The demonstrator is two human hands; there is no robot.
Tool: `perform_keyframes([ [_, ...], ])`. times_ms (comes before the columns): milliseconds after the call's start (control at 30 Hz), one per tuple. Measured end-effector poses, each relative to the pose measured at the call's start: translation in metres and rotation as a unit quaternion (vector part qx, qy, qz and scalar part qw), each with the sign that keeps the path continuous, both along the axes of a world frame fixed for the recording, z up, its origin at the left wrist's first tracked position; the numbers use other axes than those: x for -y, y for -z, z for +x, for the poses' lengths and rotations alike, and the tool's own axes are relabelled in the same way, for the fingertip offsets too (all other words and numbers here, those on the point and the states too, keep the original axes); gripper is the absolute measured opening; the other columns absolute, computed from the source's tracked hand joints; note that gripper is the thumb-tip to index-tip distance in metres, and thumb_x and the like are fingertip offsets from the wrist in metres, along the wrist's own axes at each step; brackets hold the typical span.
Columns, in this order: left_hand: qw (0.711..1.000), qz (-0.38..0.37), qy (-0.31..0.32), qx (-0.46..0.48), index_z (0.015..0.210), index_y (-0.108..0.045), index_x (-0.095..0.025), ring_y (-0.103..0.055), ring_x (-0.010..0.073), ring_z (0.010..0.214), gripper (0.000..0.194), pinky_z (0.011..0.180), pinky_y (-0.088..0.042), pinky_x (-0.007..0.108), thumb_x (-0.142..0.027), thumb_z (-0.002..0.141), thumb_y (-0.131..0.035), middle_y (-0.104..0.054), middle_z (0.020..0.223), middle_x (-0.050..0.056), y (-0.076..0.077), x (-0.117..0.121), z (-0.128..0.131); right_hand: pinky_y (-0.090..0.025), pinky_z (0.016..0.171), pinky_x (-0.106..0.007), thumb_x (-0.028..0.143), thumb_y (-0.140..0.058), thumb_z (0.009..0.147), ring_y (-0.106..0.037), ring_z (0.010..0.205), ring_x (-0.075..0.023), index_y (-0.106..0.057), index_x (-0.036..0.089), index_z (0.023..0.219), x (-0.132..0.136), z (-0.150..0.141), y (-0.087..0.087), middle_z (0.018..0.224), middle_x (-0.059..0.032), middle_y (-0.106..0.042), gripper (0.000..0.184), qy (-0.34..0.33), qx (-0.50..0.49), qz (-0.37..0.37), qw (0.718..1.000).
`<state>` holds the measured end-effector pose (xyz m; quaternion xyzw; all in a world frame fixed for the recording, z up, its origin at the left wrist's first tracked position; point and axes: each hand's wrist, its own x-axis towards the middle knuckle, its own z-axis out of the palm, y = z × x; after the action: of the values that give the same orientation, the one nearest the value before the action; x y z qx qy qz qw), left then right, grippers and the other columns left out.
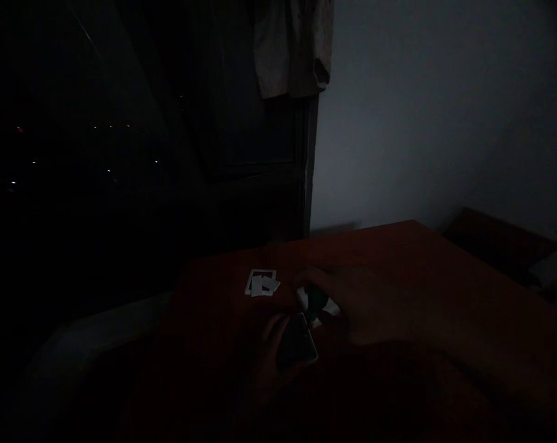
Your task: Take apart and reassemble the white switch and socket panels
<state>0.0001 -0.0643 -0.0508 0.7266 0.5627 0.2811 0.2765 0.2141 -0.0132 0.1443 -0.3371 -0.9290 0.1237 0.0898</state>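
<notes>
At lower centre, my left hand (268, 368) gripped a dark slab (296, 346). My right hand (357, 301), just beside it, clasped a green thing (316, 302).

Right hand (352, 301): bare; fingers (319, 277) rounded in outline at the grip, soft-edged in low light. Just behind the grip, bare wrist (393, 315) passes smoothly into bare forearm (437, 326); far end of the arm fades into shadow. Left hand (268, 360): also bare, fingers slender beside its own grip; below that grip, wrist too dark to read. Nails and skin creases indistinct on both.
</notes>
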Motion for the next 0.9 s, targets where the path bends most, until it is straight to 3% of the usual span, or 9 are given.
perform_keyframes([
  [133, 1.0, -0.001, 0.003, 0.001, 0.139, -0.04, -0.026, -0.042, 0.0296, 0.128, 0.076, 0.106, -0.039, 0.042, -0.047, 0.072, -0.071, -0.039, 0.144, 0.008, 0.007, -0.002, -0.001, -0.04, 0.061, -0.029, 0.041, -0.048, 0.091, -0.066, 0.077, -0.0223, -0.055, 0.02, 0.111, -0.001, -0.004, 0.002, 0.089, -0.0084, -0.07, 0.031, 0.076, 0.046, 0.057, 0.994],
  [233, 1.0, -0.009, 0.001, -0.002, 0.138, -0.041, -0.028, -0.042, 0.0307, 0.128, 0.075, 0.106, -0.039, 0.043, -0.048, 0.072, -0.071, -0.04, 0.144, 0.008, 0.003, -0.002, -0.001, -0.041, 0.062, -0.029, 0.033, -0.05, 0.09, -0.066, 0.079, -0.0219, -0.057, 0.021, 0.11, -0.002, -0.002, 0.003, 0.092, -0.0083, -0.07, 0.024, 0.062, 0.04, 0.048, 0.996],
  [400, 1.0, -0.013, -0.011, 0.016, 0.136, -0.044, -0.029, -0.044, 0.0303, 0.127, 0.071, 0.105, -0.04, 0.044, -0.044, 0.073, -0.071, -0.043, 0.142, 0.006, -0.007, 0.0, 0.002, -0.045, 0.069, -0.027, 0.019, -0.064, 0.076, -0.063, 0.09, -0.0195, -0.046, 0.021, 0.127, -0.001, 0.007, 0.001, 0.11, -0.0092, -0.064, 0.054, -0.034, -0.024, -0.028, 0.999],
  [600, 1.0, -0.01, -0.007, 0.019, 0.136, -0.044, -0.029, -0.044, 0.0307, 0.127, 0.073, 0.106, -0.039, 0.045, -0.046, 0.071, -0.072, -0.043, 0.141, 0.007, -0.008, 0.0, 0.004, -0.043, 0.065, -0.03, 0.034, -0.051, 0.09, -0.065, 0.08, -0.0221, -0.056, 0.019, 0.111, -0.001, 0.001, 0.001, 0.091, -0.0092, -0.069, 0.026, 0.081, 0.026, 0.03, 0.996],
  [700, 1.0, -0.01, -0.018, 0.017, 0.135, -0.045, -0.029, -0.045, 0.0309, 0.126, 0.073, 0.105, -0.04, 0.045, -0.047, 0.07, -0.073, -0.045, 0.14, 0.007, -0.006, 0.0, 0.004, -0.043, 0.066, -0.029, 0.027, -0.053, 0.088, -0.065, 0.081, -0.021, -0.056, 0.02, 0.111, -0.002, 0.004, 0.001, 0.093, -0.008, -0.069, 0.025, 0.052, 0.024, 0.016, 0.998],
  [800, 1.0, -0.012, -0.009, 0.02, 0.137, -0.043, -0.028, -0.044, 0.0309, 0.127, 0.073, 0.105, -0.04, 0.045, -0.046, 0.072, -0.071, -0.043, 0.142, 0.008, -0.007, 0.001, 0.003, -0.044, 0.067, -0.028, 0.023, -0.061, 0.081, -0.065, 0.082, -0.0193, -0.05, 0.022, 0.122, -0.001, 0.009, 0.0, 0.099, -0.007, -0.068, 0.043, 0.0, 0.002, -0.018, 1.0],
  [900, 1.0, -0.005, -0.002, 0.025, 0.137, -0.042, -0.028, -0.044, 0.0305, 0.127, 0.073, 0.106, -0.039, 0.044, -0.047, 0.073, -0.07, -0.043, 0.141, 0.008, -0.009, 0.001, 0.003, -0.044, 0.066, -0.029, 0.032, -0.06, 0.084, -0.065, 0.082, -0.0206, -0.048, 0.022, 0.124, 0.0, 0.009, 0.001, 0.1, -0.0079, -0.068, 0.043, 0.019, 0.001, -0.009, 1.0],
])
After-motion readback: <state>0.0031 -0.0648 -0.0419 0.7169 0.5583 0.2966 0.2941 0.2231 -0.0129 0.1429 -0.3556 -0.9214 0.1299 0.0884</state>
